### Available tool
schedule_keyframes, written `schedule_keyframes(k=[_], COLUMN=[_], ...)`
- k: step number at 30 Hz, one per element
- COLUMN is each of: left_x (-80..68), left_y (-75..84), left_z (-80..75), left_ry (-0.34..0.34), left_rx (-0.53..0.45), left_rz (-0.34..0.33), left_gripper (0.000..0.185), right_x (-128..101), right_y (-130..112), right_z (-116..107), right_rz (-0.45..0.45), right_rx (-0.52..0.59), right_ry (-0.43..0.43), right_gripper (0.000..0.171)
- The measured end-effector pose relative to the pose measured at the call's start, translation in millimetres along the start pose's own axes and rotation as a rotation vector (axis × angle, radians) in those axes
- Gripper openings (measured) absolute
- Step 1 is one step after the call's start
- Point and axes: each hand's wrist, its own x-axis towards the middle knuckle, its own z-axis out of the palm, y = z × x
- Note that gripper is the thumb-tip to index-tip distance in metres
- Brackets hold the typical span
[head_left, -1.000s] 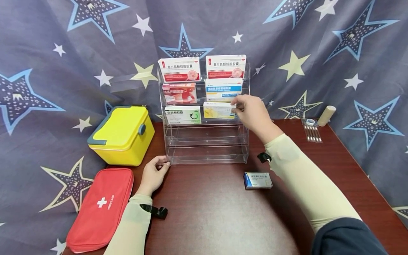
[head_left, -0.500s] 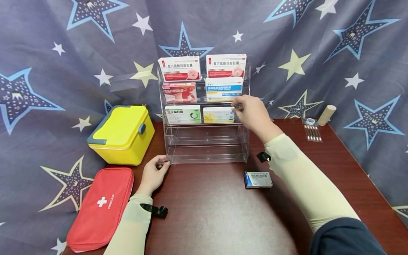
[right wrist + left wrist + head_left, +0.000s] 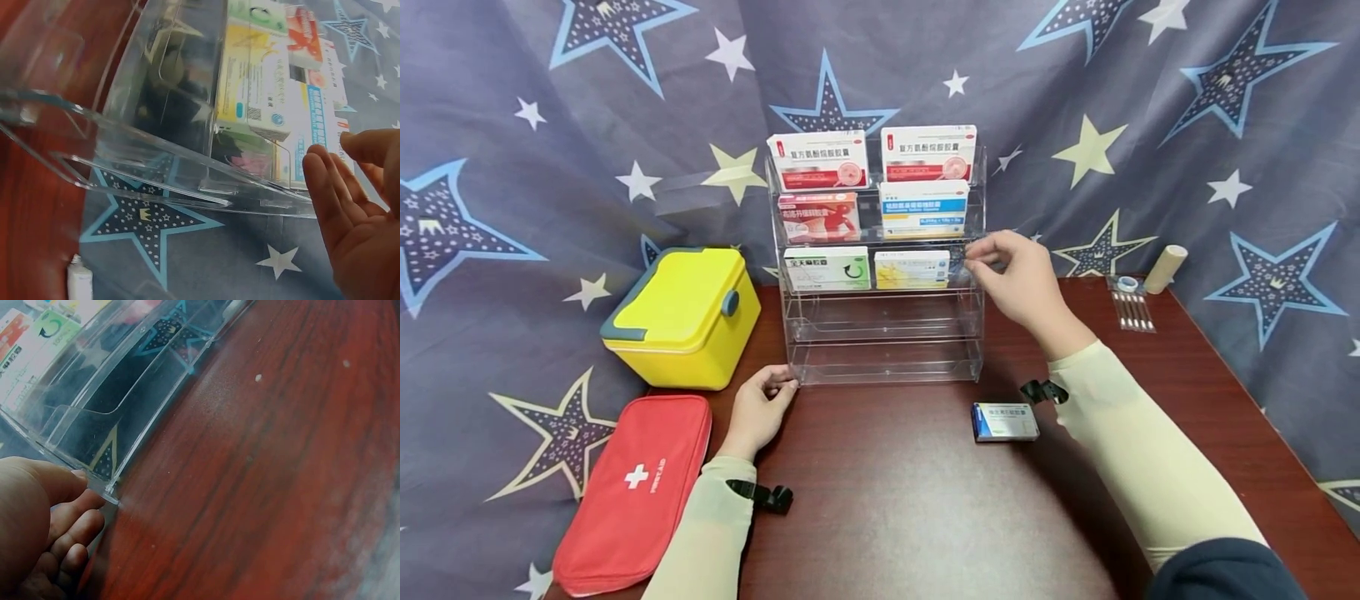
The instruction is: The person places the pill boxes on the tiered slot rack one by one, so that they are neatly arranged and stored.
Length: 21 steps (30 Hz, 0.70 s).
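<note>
The clear acrylic display rack [image 3: 886, 333] stands at the back of the dark red wooden table [image 3: 910, 517], against the star-printed cloth [image 3: 520, 150]. The yellow medicine box [image 3: 912, 269] sits on the right of the rack's third tier, upright with its face to the front, just beside the green-and-white box [image 3: 827, 268] on its left. The right hand [image 3: 1017, 275] is raised next to the rack's right end, level with that tier; its fingers are loosely spread and hold nothing, the fingertips [image 3: 977, 254] close to the rack's side wall and a little apart from the yellow box. The right wrist view shows the palm open, fingers [image 3: 331, 187] straight, near the rack's edge. The left hand [image 3: 758, 410] rests on the table at the rack's lower left corner, its fingers [image 3: 84, 506] curled against the base and the thumb on top of the corner, gripping it.

Above sit four more boxes: a red-orange one [image 3: 818, 217], a blue-and-white one [image 3: 923, 208], and two red-and-white ones [image 3: 817, 160] on the top tier. The two lowest tiers hold none. A blue-and-white box [image 3: 1005, 421] lies flat on the table before the rack's right end. Left of the rack stands a yellow case with a grey-blue rim [image 3: 681, 317], and nearer lies a red first-aid pouch [image 3: 632, 492]. At the far right are a packet of cotton swabs [image 3: 1133, 310] and a beige bandage roll [image 3: 1167, 268].
</note>
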Motion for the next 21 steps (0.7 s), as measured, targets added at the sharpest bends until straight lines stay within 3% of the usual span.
schedule_keyframes(k=[4, 11, 16, 21], left_x=[-0.5, -0.2, -1.0, -0.9], left_y=[-0.5, -0.1, 0.1, 0.3], left_z=[-0.7, 0.3, 0.5, -0.6], left_ry=[0.007, 0.017, 0.013, 0.014], left_rx=[0.007, 0.007, 0.016, 0.021], left_rz=[0.001, 0.0, 0.015, 0.018], left_gripper=[0.02, 0.02, 0.021, 0.02], right_x=[-23, -74, -109, -134], right_y=[8, 50, 76, 93], right_z=[-7, -13, -23, -32], right_rz=[0.033, 0.078, 0.165, 0.189], right_rx=[0.102, 0.119, 0.1, 0.108], right_ry=[-0.036, -0.187, -0.38, -0.589], right_gripper=[0.009, 0.012, 0.02, 0.034])
